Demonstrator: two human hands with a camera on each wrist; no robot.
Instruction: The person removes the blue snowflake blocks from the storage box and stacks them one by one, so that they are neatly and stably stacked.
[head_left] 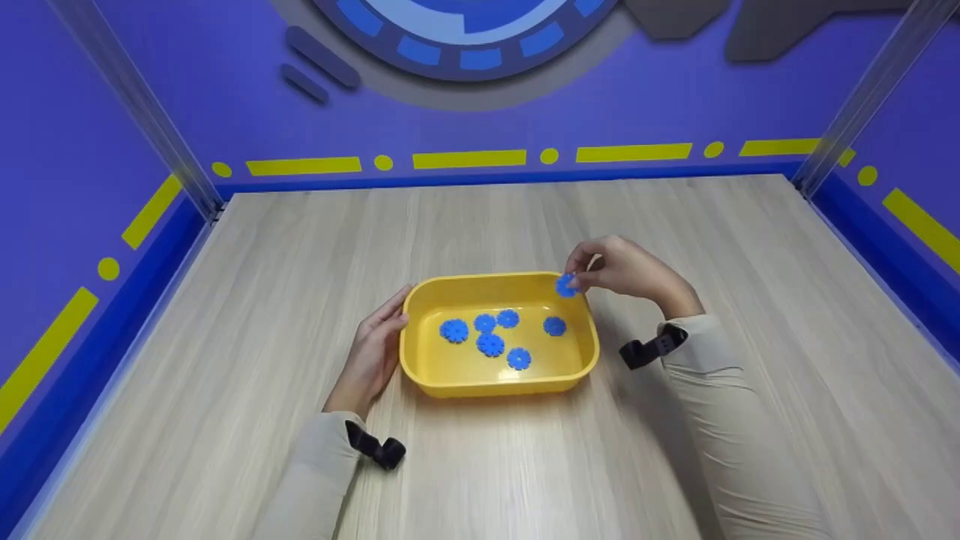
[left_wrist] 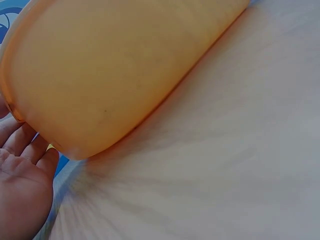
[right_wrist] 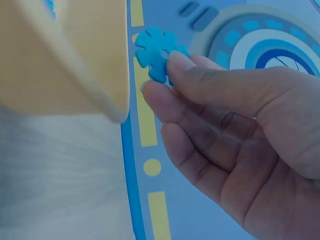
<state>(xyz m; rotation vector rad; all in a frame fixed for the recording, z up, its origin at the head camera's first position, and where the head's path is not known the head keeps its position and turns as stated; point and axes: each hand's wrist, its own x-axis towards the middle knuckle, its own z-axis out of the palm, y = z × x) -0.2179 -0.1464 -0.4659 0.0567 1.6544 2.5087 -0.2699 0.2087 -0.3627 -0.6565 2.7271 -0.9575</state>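
Note:
A yellow plastic tub (head_left: pixel 499 388) holds several blue notched discs, flower-shaped building pieces such as one disc (head_left: pixel 490 345) near its middle. My right hand (head_left: pixel 626 271), above the tub's back right corner, pinches another blue notched disc (right_wrist: pixel 151 50) between thumb and index finger. In the right wrist view, that disc's centre hole and slots show, and the other fingers curl loosely below. My left hand (head_left: pixel 373 351) rests against the tub's left wall, thumb at the rim. The left wrist view has its fingers (left_wrist: pixel 21 139) nearly straight along the outside wall.
The tub stands on a light wood-grain table (head_left: pixel 315 262). Behind the table rises a blue-purple panel (head_left: pixel 480 127) with yellow dashes and dots, and similar panels flank both sides. Metal posts (head_left: pixel 135 97) mark the back corners.

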